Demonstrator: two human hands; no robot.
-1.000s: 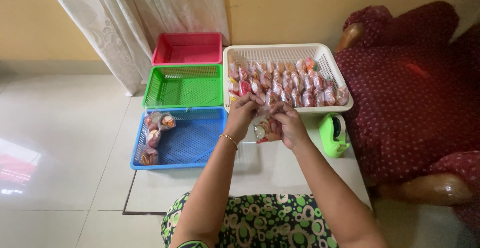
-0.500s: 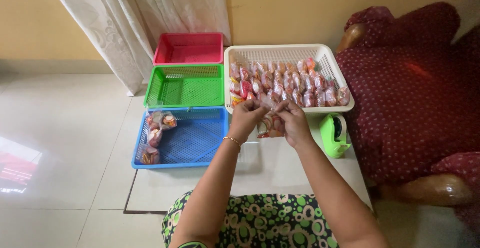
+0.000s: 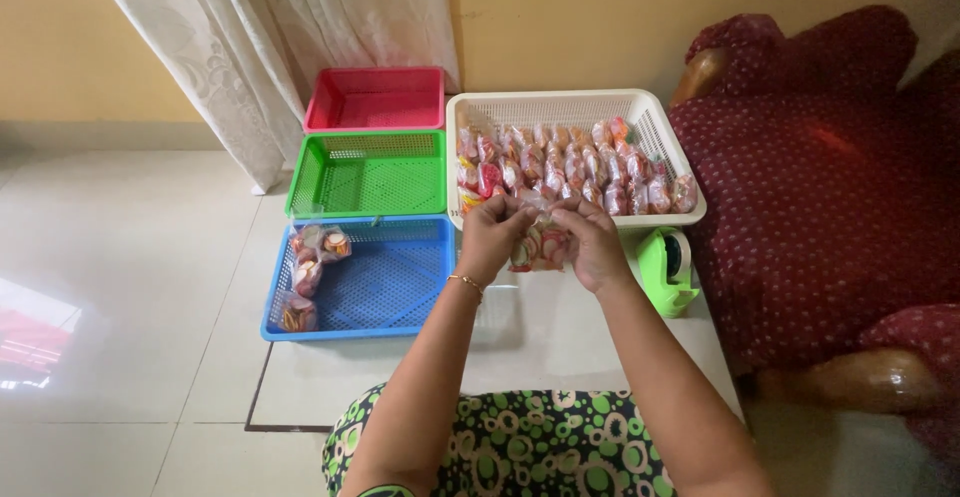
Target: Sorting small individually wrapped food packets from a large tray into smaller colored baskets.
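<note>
Both hands hold one small clear packet (image 3: pixel 540 249) of round coloured pieces, pinching its top just in front of the white basket (image 3: pixel 560 107). My left hand (image 3: pixel 493 239), with a thin bracelet at the wrist, grips the packet's left side. My right hand (image 3: pixel 594 242) grips its right side. The white basket is filled with several similar packets (image 3: pixel 575 167) in rows. A few packets (image 3: pixel 308 272) lie along the left side of the blue basket (image 3: pixel 395 287).
A green basket (image 3: pixel 370 172) and a red basket (image 3: pixel 378 99) sit behind the blue one. A green tape dispenser (image 3: pixel 668 269) stands right of my hands. A dotted maroon armchair (image 3: pixel 830 197) fills the right side, and a white curtain (image 3: pixel 280 37) hangs behind.
My hands stayed in front of the white basket, shifting slightly as the fingers worked at the packet's top. The baskets did not move.
</note>
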